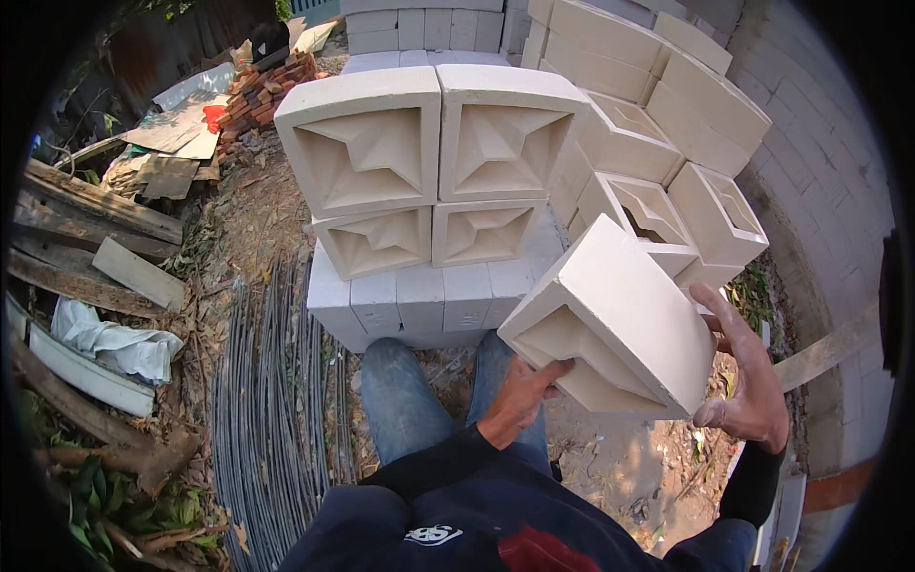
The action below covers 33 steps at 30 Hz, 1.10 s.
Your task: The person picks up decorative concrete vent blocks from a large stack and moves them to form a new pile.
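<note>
A cream-coloured decorative ventilation block (634, 310) hangs tilted in front of my body, above the ground. My left hand (519, 396) grips its lower left edge, with the thumb inside the star-shaped recess. On the block's right side my right hand (748, 381) holds it, fingers curled toward the back face. Ahead of me, blocks of the same kind stand two by two: an upper left block (362, 143), an upper right block (510, 138), a lower left block (376, 238) and a lower right block (486, 232). They rest on a row of pale grey bricks (419, 296).
More ventilation blocks (648, 124) are stacked at the right, near a grey block wall (820, 172). Bundled steel rods (276, 400) lie on the ground to my left. Farther left are wooden planks (86, 219), a white sack (114, 334) and a red brick pile (267, 95).
</note>
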Each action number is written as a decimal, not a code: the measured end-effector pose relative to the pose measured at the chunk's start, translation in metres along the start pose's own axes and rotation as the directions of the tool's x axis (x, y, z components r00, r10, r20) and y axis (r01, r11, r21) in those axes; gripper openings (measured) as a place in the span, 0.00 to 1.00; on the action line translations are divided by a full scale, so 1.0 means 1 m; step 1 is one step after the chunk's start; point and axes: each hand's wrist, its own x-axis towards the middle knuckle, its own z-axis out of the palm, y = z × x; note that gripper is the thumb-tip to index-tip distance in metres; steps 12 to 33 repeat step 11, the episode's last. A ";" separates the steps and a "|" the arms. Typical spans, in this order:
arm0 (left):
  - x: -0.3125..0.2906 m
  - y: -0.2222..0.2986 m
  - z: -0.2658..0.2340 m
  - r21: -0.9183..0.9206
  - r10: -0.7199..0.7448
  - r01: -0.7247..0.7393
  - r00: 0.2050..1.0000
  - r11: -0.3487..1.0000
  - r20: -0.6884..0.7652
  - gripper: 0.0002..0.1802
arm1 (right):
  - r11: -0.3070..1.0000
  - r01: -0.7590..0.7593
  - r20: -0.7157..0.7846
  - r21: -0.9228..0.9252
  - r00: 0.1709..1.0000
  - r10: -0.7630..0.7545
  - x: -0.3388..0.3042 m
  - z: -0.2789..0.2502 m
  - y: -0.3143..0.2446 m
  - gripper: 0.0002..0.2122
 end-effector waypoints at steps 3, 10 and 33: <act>-0.002 0.017 0.015 -0.031 0.085 -0.086 0.995 0.996 -0.045 0.28 | 0.849 0.152 0.082 -0.506 0.988 -0.128 0.020 0.001 -0.041 0.55; -0.013 0.138 0.035 -0.057 0.483 -0.494 0.865 0.868 -0.137 0.30 | 0.843 0.270 0.028 -0.466 0.956 -0.290 0.090 -0.023 -0.118 0.51; -0.015 0.162 0.036 -0.007 0.524 -0.527 0.845 0.850 -0.107 0.32 | 0.833 0.312 0.029 -0.456 0.941 -0.337 0.104 -0.031 -0.130 0.51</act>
